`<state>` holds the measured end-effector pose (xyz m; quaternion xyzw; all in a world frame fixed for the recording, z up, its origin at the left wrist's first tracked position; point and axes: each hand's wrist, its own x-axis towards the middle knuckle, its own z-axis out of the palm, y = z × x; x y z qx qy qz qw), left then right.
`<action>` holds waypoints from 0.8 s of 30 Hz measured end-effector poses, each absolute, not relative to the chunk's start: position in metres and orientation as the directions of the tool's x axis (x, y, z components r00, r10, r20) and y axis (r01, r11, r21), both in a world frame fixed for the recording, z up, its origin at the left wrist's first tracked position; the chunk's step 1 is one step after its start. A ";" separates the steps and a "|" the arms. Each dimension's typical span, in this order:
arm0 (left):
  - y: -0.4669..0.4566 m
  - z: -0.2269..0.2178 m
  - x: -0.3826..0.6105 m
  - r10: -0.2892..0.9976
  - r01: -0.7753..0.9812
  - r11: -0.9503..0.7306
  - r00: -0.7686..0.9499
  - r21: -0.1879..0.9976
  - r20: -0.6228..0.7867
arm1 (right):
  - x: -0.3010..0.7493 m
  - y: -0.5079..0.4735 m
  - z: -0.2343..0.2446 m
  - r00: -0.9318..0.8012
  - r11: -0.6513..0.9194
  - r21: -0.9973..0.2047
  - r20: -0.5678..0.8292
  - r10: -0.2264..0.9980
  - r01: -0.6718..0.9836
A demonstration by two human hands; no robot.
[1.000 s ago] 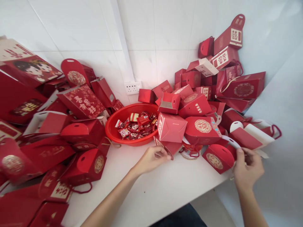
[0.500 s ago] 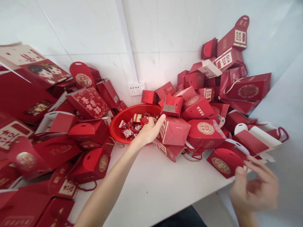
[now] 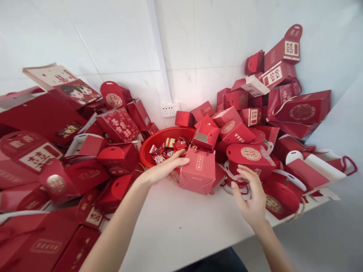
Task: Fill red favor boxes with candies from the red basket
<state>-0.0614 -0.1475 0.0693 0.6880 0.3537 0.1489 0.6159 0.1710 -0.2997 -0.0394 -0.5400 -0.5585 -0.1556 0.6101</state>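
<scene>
My left hand (image 3: 166, 167) reaches to a red box (image 3: 197, 172) at the table's middle, its fingers stretched out along the box's upper left edge. Whether it presses on the box I cannot tell. Behind those fingers lies a red plastic basket (image 3: 145, 149) with wrapped candies (image 3: 167, 149) in it; the box and hand hide part of it. My right hand (image 3: 251, 198) hovers to the right of the box, thumb and fingers apart and nothing between them. Its fingertips are close to a red gift box with a round gold emblem (image 3: 246, 158).
Piles of red gift boxes (image 3: 117, 126) cover the left of the white table (image 3: 170, 223). More boxes (image 3: 303, 111) are heaped on the right against the wall. A wall socket (image 3: 169, 109) is behind the basket. The table's front edge runs close to my body.
My left hand has drawn back from the candies to the red box, which has shifted towards me and turned. My right hand has moved left from the box at the right edge.
</scene>
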 end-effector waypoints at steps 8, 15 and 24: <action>-0.161 0.047 -0.132 0.610 0.403 -0.037 0.733 0.914 -0.299 | 0.165 -0.295 -0.042 0.333 0.415 -0.487 0.859 0.389 0.768; -0.173 -0.011 -0.152 0.546 0.216 -0.163 0.833 0.963 -0.094 | 0.156 -0.290 -0.042 0.297 0.461 -0.489 0.853 0.428 0.740; -0.185 -0.050 -0.153 0.690 0.166 -0.323 0.715 0.932 0.111 | 0.115 -0.287 -0.040 0.093 0.629 -0.443 0.856 0.509 0.639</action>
